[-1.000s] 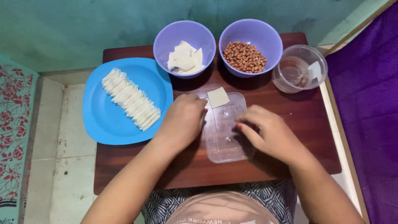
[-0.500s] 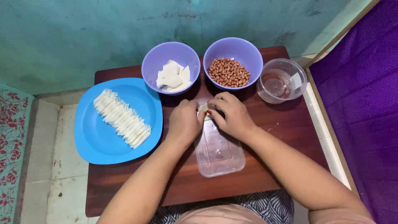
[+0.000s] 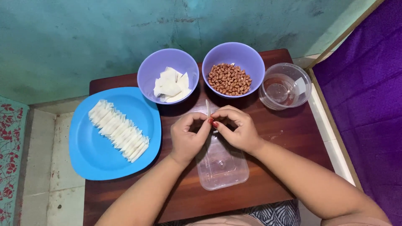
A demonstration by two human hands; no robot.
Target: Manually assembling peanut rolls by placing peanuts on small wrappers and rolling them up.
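Note:
Both hands meet over the far end of a clear plastic lid [image 3: 222, 167] on the small wooden table [image 3: 289, 134]. My left hand [image 3: 187, 136] and my right hand [image 3: 236, 127] pinch one pale dough wrapper [image 3: 207, 108] between their fingertips; it stands on edge, sticking up toward the bowls. A purple bowl of cut wrappers [image 3: 169, 81] and a purple bowl of peanuts [image 3: 230, 78] sit just beyond the hands.
A blue plate [image 3: 92, 155] at the left carries a row of several folded wrappers [image 3: 118, 130]. A clear container with water [image 3: 284, 86] stands at the far right corner. Purple cloth [image 3: 368, 100] lies to the right, tiled floor to the left.
The hands lifted the wrapper off the lid's far end and now hold it upright between the fingertips. A second ago the right hand rested mid-lid. The camera view shifted.

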